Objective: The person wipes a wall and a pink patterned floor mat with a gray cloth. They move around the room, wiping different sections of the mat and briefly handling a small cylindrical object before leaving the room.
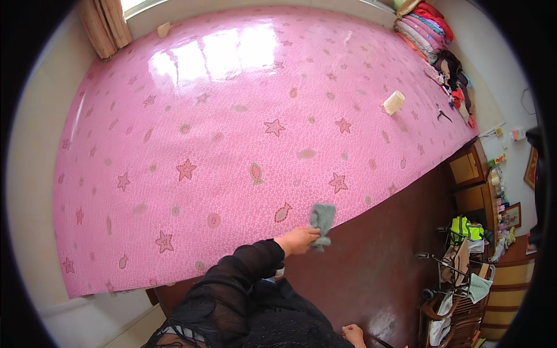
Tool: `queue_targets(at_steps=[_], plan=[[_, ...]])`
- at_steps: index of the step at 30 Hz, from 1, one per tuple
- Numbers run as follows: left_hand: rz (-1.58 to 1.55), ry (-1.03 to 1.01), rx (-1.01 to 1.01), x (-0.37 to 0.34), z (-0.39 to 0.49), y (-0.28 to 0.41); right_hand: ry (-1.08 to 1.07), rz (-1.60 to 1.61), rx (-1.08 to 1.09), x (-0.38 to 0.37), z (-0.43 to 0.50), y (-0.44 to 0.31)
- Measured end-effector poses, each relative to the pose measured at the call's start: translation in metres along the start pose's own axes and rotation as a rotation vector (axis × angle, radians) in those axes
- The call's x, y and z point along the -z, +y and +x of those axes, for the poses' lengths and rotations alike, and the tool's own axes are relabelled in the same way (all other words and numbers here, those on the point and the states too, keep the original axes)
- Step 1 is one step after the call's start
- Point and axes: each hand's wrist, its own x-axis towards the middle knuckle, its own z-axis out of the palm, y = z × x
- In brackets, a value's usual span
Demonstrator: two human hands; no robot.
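Observation:
My left hand (298, 240), at the end of a black sheer sleeve, grips a grey-green cloth (323, 215) by its lower part. The upper end of the cloth lies over the near edge of a glossy pink sheet (243, 143) printed with starfish and fish, and its lower end hangs past that edge. The sheet covers a broad raised surface. Down at the bottom of the view, my right hand (353, 335) is near my side, its fingers curled. Whether it holds anything cannot be made out.
A cream-coloured roll (394, 102) stands on the sheet, with a black hanger (444, 114) farther right. Folded quilts (424, 28) and heaped clothes (454, 78) line the far right. A walker-like wheeled frame (452, 265) and a wooden chair (457, 319) stand on the dark red floor (370, 261).

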Motion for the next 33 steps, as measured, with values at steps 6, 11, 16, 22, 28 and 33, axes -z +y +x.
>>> queue_targets(at_steps=[6,11,16,22,28,33], plan=[[-0.391,0.515,-0.020,0.062,0.026,-0.003,-0.023,0.068,-0.099,0.022,0.007,-0.034],[-0.049,0.945,0.470,0.146,-0.035,-0.092,-0.045,-0.036,-0.014,0.036,0.019,-0.073],[0.324,1.020,0.826,0.175,-0.168,-0.163,-0.040,-0.003,-0.010,0.049,0.046,-0.091],[0.428,0.784,1.198,0.137,-0.235,-0.171,-0.077,-0.017,-0.053,0.059,0.075,-0.085],[0.475,0.792,1.336,0.134,-0.205,-0.177,-0.090,0.006,0.008,0.080,0.082,-0.085],[0.503,0.794,1.273,0.123,-0.165,-0.172,-0.094,0.015,-0.022,0.107,0.096,-0.078]])
